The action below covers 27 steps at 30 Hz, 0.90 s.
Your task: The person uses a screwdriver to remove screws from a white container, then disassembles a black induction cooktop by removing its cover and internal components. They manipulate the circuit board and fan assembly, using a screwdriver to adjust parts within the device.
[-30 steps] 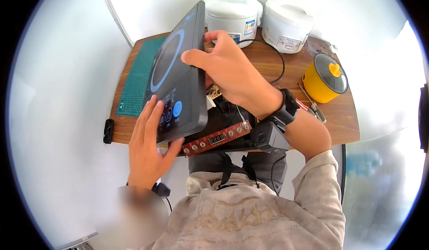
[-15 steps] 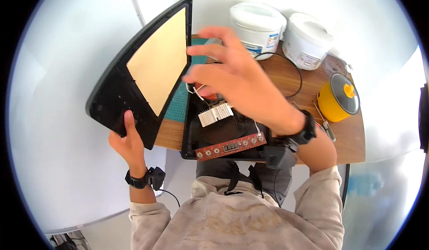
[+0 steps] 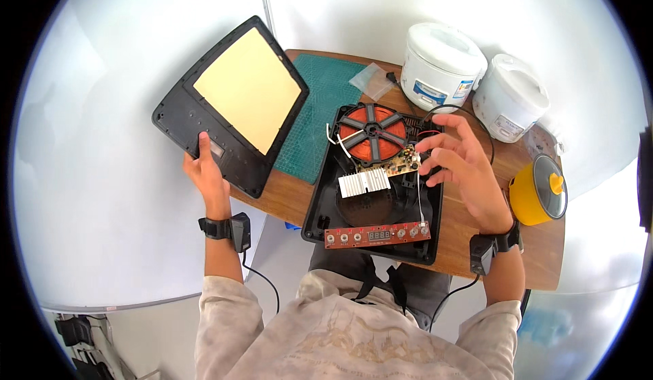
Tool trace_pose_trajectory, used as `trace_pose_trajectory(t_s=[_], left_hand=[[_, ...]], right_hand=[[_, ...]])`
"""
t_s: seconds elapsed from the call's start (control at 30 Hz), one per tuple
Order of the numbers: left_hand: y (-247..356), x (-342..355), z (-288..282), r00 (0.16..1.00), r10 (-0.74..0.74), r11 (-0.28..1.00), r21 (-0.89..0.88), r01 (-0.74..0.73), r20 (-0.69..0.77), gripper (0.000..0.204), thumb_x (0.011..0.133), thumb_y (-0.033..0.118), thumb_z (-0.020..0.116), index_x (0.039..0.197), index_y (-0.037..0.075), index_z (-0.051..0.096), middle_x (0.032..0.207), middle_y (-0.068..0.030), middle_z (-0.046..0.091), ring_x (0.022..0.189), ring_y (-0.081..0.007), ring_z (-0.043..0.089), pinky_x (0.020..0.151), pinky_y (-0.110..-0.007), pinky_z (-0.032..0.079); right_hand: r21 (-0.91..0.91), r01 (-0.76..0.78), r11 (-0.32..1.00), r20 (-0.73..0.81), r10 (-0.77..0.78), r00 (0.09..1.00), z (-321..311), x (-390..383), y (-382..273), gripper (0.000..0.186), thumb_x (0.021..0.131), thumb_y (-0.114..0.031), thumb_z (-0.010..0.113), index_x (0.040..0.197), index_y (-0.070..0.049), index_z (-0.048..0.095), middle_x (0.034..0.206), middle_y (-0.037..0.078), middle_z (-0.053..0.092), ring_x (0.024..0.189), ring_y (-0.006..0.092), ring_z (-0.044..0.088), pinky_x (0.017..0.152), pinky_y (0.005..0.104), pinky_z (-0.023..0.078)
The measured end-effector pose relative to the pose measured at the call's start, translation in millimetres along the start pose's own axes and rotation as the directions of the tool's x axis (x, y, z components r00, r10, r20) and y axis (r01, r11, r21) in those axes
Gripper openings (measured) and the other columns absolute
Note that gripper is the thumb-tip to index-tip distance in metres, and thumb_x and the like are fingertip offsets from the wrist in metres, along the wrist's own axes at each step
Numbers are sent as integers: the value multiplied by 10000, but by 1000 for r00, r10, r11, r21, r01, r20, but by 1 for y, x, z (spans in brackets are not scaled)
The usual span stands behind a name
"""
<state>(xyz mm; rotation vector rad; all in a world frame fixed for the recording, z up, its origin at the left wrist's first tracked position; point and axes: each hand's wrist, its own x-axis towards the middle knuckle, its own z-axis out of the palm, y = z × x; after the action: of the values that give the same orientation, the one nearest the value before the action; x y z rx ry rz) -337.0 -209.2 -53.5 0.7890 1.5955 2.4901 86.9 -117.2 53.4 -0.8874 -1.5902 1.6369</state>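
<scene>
Two hands show in the head view. The left hand (image 3: 207, 179) is clamped on the lower edge of the induction cooker's black top cover (image 3: 224, 132), thumb upon the underside, where a pale yellow sheet (image 3: 252, 88) is set. The cover is tilted, at the left edge of the wooden table (image 3: 454, 240). At the table's front edge lies the opened base (image 3: 364, 210), with copper coil (image 3: 372, 130), finned heat sink (image 3: 365, 183) and red display board (image 3: 377, 236). The right hand (image 3: 462, 169), fingers bent and apart, is over the base's right edge; whether it touches, I cannot tell. One second ago, the cover showed its glossy ringed face, and both hands were on it.
</scene>
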Motion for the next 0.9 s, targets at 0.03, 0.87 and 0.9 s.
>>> trace_pose_trajectory(t_s=[0.03, 0.87, 0.9], left_hand=[[-3, 2, 1, 1000, 9, 1000, -5, -9, -5, 283, 1015, 172, 679, 1196, -43, 646, 1132, -82, 698, 947, -149, 636, 824, -300, 520], [-81, 73, -15, 984, 174, 965, 197, -175, 20, 423, 1026, 273, 676, 1277, -59, 603, 1204, -117, 680, 992, -186, 659, 855, -330, 565], [-85, 71, -17, 980, 196, 965, 171, -197, 24, 431, 1027, 281, 675, 1273, -66, 603, 1202, -124, 683, 995, -179, 657, 866, -323, 556]], right_hand=[[-20, -18, 1000, 0, 18, 1000, 0, -1, 1, 533, 966, -99, 585, 1448, -51, 362, 1165, 116, 639, 916, 155, 652, 766, 295, 562], [-15, -128, 992, -9, 128, 992, -26, -11, 44, 385, 993, -103, 600, 1343, -87, 440, 1055, 83, 674, 859, 135, 660, 741, 285, 555], [-11, -136, 991, -9, 136, 991, -27, -13, 46, 378, 994, -103, 599, 1339, -90, 445, 1054, 82, 676, 860, 133, 660, 743, 286, 555]])
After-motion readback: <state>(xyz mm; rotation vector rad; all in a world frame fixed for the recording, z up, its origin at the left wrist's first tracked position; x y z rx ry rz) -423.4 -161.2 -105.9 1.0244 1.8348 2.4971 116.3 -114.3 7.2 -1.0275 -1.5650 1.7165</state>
